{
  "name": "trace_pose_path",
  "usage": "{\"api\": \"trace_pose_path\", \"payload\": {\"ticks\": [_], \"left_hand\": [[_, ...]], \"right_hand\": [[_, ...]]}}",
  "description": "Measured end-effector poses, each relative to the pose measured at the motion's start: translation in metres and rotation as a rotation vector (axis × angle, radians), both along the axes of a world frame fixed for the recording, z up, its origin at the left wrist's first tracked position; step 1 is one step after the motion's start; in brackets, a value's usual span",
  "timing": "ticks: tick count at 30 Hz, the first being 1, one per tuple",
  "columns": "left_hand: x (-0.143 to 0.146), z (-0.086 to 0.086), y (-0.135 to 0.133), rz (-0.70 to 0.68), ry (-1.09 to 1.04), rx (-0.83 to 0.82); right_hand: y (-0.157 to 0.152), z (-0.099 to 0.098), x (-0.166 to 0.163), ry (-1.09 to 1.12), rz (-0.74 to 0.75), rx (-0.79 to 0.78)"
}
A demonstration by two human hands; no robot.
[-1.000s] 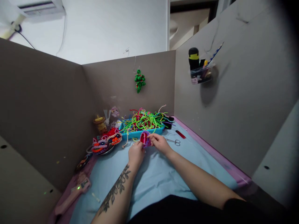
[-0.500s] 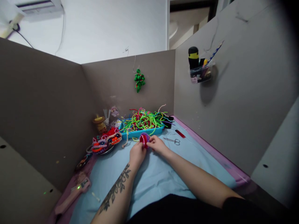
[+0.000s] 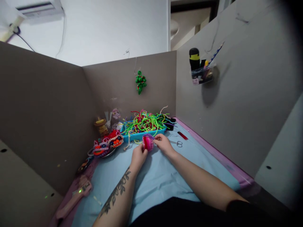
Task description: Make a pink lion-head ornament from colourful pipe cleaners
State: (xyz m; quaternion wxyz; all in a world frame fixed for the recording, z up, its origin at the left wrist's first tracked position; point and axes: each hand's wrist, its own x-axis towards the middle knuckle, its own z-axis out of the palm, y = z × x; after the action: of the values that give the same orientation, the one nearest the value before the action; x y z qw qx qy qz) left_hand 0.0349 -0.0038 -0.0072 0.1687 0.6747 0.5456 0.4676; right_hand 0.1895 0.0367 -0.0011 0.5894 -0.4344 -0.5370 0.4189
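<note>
Between my hands is a small rounded piece made of fuzzy pipe cleaners (image 3: 148, 143), red and pink with a purple edge. My left hand (image 3: 139, 154) pinches its lower left side between thumb and fingers. At its right edge, my right hand (image 3: 163, 143) has thumb and fingertips closed on the rim. Just behind lies a blue tray (image 3: 142, 136) heaped with loose pipe cleaners (image 3: 149, 123), mostly bright green. Small scissors (image 3: 177, 143) rest to the right of my right hand, their blades partly hidden by it.
Finished-looking pipe-cleaner pieces (image 3: 106, 146) sit in a metal dish at left, near a jar (image 3: 101, 126). A red strip (image 3: 182, 135) lies at right. A pink device (image 3: 75, 198) with a green light is at lower left. Grey panels (image 3: 132, 78) enclose the table.
The pipe-cleaner piece has turned, so more of its red and pink face shows. My right hand has shifted slightly right and up, covering part of the scissors.
</note>
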Motion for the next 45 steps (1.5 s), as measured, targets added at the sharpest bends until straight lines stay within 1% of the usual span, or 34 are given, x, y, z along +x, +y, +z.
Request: {"api": "trace_pose_path", "payload": {"ticks": [3, 7, 10, 13, 19, 25, 30, 35, 38, 45], "left_hand": [[-0.001, 0.001, 0.002, 0.039, -0.101, -0.028], [-0.002, 0.004, 0.003, 0.071, -0.178, -0.033], [-0.002, 0.005, 0.004, 0.085, -0.24, -0.035], [-0.003, 0.003, 0.007, 0.091, -0.35, -0.058], [-0.001, 0.003, 0.011, -0.017, -0.677, -0.129], [0.011, 0.011, -0.002, -0.226, -1.044, -0.226], [0.016, 0.015, -0.009, -0.359, -1.23, -0.348], [0.016, 0.016, -0.011, -0.414, -1.303, -0.406], [0.018, 0.014, -0.013, -0.448, -1.344, -0.428], [0.028, 0.007, -0.013, -0.396, -1.475, -0.31]], "right_hand": [[-0.003, 0.006, 0.002, 0.018, 0.034, 0.022], [-0.017, 0.014, -0.006, 0.039, 0.13, 0.131], [-0.026, 0.015, -0.012, -0.017, 0.178, 0.192], [-0.029, 0.013, -0.014, -0.121, 0.178, 0.233], [-0.033, 0.011, -0.012, -0.282, 0.166, 0.304], [-0.039, 0.01, -0.013, -0.494, 0.049, 0.503], [-0.037, 0.007, -0.011, -0.587, 0.018, 0.611], [-0.034, 0.008, -0.009, -0.64, 0.002, 0.705], [-0.035, 0.009, -0.008, -0.621, -0.033, 0.719], [-0.037, 0.007, -0.012, -0.545, -0.111, 0.678]]}}
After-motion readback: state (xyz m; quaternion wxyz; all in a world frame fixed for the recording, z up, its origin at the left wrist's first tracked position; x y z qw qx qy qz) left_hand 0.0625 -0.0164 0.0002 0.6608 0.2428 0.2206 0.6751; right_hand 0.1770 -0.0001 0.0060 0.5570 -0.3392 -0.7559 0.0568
